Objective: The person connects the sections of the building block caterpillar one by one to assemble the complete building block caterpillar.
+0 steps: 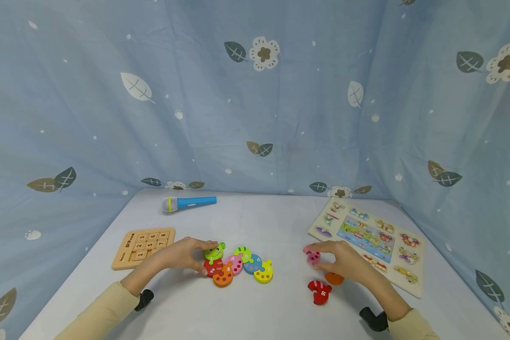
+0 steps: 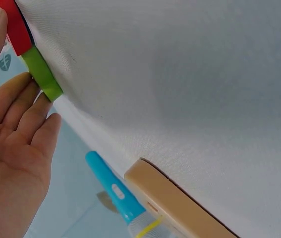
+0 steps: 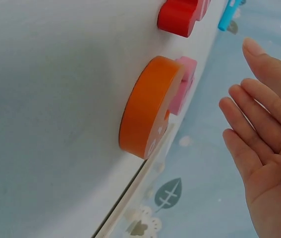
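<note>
across the far side hangs a blue leaf-print curtain (image 1: 297,104), behind a white table (image 1: 280,217). at right lies a puzzle board (image 1: 365,241). the left hand (image 1: 176,255), thumb and fingers apart, touches a caterpillar chain (image 1: 235,265) left of centre; the right hand (image 1: 344,257) (fingers also apart) is by a pink piece (image 1: 313,257), right.

We see a pale blue cloth (image 1: 289,108) hanging in soft folds beyond the far edge of a white table (image 1: 255,314) and along its left and right edges. On it we make out grey, brown and white leaves (image 1: 137,87), white flowers (image 1: 264,53) and small paw prints (image 1: 178,114). We find the whole scene softly and evenly lit.
</note>
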`<state>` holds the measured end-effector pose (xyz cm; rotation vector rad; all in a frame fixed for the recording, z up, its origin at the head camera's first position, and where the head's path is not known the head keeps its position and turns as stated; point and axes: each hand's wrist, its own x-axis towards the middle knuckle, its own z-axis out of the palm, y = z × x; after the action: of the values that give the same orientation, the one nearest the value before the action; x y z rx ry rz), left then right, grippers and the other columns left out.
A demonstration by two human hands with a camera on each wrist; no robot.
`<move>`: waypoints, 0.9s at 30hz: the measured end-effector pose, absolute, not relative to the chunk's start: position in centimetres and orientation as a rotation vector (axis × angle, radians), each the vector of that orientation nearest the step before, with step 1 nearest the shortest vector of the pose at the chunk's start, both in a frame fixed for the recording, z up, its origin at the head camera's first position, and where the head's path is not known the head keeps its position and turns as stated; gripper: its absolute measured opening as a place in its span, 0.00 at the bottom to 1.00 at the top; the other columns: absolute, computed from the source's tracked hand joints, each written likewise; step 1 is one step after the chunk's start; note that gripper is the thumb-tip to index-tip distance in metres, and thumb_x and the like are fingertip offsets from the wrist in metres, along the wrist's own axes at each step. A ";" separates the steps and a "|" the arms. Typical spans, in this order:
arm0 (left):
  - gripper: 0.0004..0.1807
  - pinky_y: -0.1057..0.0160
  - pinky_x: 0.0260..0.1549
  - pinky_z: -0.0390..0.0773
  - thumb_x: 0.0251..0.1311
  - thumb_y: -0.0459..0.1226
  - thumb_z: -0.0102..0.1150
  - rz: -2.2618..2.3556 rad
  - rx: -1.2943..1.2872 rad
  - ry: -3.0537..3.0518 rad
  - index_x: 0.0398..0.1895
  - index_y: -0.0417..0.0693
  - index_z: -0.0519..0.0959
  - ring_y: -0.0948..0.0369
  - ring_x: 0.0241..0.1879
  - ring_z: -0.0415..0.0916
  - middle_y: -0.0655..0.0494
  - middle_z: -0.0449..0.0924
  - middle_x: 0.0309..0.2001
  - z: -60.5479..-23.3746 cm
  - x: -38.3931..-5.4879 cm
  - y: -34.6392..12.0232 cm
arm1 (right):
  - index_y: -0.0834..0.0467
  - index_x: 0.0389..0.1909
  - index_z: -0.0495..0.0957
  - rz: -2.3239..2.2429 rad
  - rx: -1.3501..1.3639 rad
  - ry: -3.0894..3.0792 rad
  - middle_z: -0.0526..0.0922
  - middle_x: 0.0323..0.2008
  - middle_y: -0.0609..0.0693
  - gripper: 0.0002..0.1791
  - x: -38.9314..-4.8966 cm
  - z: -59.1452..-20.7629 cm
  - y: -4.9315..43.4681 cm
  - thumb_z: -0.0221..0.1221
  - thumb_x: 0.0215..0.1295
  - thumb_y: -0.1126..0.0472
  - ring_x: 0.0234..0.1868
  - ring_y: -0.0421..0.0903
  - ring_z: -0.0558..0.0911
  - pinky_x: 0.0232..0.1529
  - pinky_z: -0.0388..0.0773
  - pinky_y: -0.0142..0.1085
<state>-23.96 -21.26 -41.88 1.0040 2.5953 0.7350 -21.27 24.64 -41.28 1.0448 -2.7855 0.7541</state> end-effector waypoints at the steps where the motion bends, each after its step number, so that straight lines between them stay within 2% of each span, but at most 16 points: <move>1: 0.42 0.45 0.62 0.65 0.48 0.47 0.72 0.734 1.001 2.596 0.66 0.40 0.70 0.44 0.66 0.63 0.46 0.67 0.67 -41.9 -24.0 -21.3 | 0.58 0.54 0.81 0.752 1.044 -2.786 0.83 0.51 0.50 0.24 -21.3 -41.3 24.7 0.71 0.54 0.59 0.54 0.50 0.80 0.53 0.78 0.48; 8: 0.42 0.44 0.61 0.65 0.48 0.47 0.73 0.740 1.012 2.590 0.65 0.39 0.70 0.44 0.66 0.63 0.46 0.67 0.67 -41.8 -24.0 -21.2 | 0.58 0.54 0.81 0.745 1.025 -2.811 0.83 0.52 0.49 0.23 -21.2 -41.4 24.9 0.70 0.56 0.59 0.55 0.50 0.80 0.53 0.78 0.48; 13: 0.42 0.44 0.62 0.65 0.48 0.47 0.73 0.738 1.016 2.591 0.65 0.39 0.70 0.44 0.66 0.63 0.45 0.67 0.66 -41.7 -23.9 -21.2 | 0.59 0.53 0.82 0.785 1.027 -2.831 0.83 0.52 0.50 0.21 -20.7 -41.5 25.2 0.69 0.57 0.61 0.54 0.50 0.80 0.51 0.79 0.44; 17: 0.41 0.44 0.62 0.65 0.48 0.47 0.72 0.725 1.007 2.595 0.66 0.40 0.70 0.44 0.66 0.63 0.45 0.67 0.67 -41.7 -23.9 -21.2 | 0.61 0.51 0.82 0.822 1.052 -2.821 0.83 0.51 0.52 0.21 -20.1 -41.6 25.5 0.69 0.56 0.62 0.45 0.48 0.82 0.40 0.83 0.36; 20: 0.41 0.45 0.62 0.65 0.49 0.46 0.73 0.715 0.993 2.598 0.66 0.40 0.70 0.44 0.66 0.62 0.46 0.66 0.67 -41.7 -24.0 -21.2 | 0.61 0.51 0.82 0.824 1.063 -2.826 0.84 0.50 0.53 0.21 -19.6 -41.7 25.7 0.70 0.55 0.62 0.40 0.47 0.81 0.35 0.82 0.33; 24: 0.41 0.44 0.63 0.64 0.49 0.46 0.72 0.715 0.994 2.596 0.66 0.40 0.70 0.44 0.66 0.62 0.46 0.66 0.67 -41.8 -24.0 -21.2 | 0.57 0.51 0.83 0.800 1.054 -2.865 0.84 0.50 0.48 0.21 -18.9 -41.9 25.9 0.69 0.56 0.55 0.47 0.46 0.82 0.47 0.81 0.36; 27: 0.41 0.44 0.62 0.64 0.49 0.47 0.72 0.718 1.005 2.595 0.66 0.40 0.70 0.44 0.66 0.62 0.46 0.66 0.67 -41.8 -24.0 -21.2 | 0.56 0.52 0.83 0.789 1.066 -2.867 0.83 0.50 0.46 0.23 -18.5 -41.9 26.0 0.67 0.58 0.49 0.52 0.47 0.81 0.51 0.80 0.40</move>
<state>-24.05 -21.25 -41.80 1.0051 2.5945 0.7177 -18.47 25.97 -41.93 1.0660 -2.8673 0.7895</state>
